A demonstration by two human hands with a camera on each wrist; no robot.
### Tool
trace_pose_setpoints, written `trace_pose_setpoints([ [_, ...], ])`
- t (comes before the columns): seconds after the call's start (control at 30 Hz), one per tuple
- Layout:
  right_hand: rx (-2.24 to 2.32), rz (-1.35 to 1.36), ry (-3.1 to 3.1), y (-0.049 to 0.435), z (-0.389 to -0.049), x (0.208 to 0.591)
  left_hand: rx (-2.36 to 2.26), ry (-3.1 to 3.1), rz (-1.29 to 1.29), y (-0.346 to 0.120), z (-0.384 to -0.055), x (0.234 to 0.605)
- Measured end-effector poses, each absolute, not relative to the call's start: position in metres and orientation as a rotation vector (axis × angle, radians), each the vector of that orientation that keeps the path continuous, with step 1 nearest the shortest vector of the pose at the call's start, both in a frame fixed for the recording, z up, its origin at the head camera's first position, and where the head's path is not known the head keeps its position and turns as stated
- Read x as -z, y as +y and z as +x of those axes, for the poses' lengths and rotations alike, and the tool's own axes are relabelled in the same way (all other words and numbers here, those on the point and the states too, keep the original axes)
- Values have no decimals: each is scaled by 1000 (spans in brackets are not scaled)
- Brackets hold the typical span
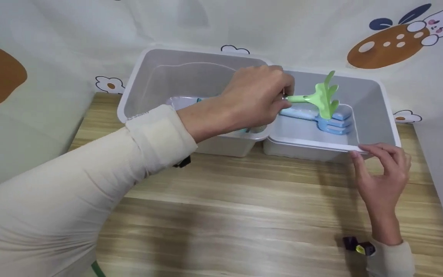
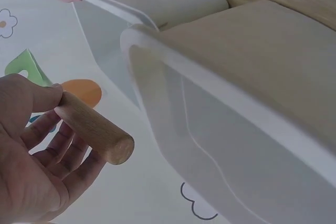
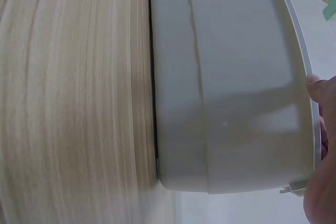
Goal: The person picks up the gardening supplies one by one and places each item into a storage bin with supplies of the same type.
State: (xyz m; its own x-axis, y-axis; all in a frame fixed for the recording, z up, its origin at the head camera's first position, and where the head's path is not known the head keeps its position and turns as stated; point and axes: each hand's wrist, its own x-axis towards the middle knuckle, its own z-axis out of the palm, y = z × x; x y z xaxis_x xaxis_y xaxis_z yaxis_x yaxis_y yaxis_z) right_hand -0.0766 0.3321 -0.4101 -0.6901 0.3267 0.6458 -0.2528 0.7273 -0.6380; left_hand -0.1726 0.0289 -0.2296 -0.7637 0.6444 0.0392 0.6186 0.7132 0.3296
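Observation:
My left hand [image 1: 258, 94] grips a small green garden rake [image 1: 323, 98] above the right-hand bin, its tines pointing to the right. The rake's round wooden handle [image 2: 97, 129] shows in the left wrist view between thumb and fingers. Below it, a blue toy garden fork [image 1: 335, 123] lies on the floor of the right bin [image 1: 310, 144], partly hidden by the rake. My right hand [image 1: 385, 169] pinches the front rim of that bin near its right corner, with the thumb outside. In the right wrist view the thumb [image 3: 315, 87] presses the rim.
A second grey bin [image 1: 148, 73] stands close against the right one on the left. Teal and clear items inside it are mostly hidden by my left arm. Both bins sit on a wood-grain table [image 1: 244, 200], before a patterned cloth [image 1: 302, 30].

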Motion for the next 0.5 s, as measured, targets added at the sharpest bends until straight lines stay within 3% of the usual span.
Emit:
trace_pose_setpoints([
  [0.5,-925,-27,-2130,327,-73,405,-456,2827,1028,58,-192,229],
])
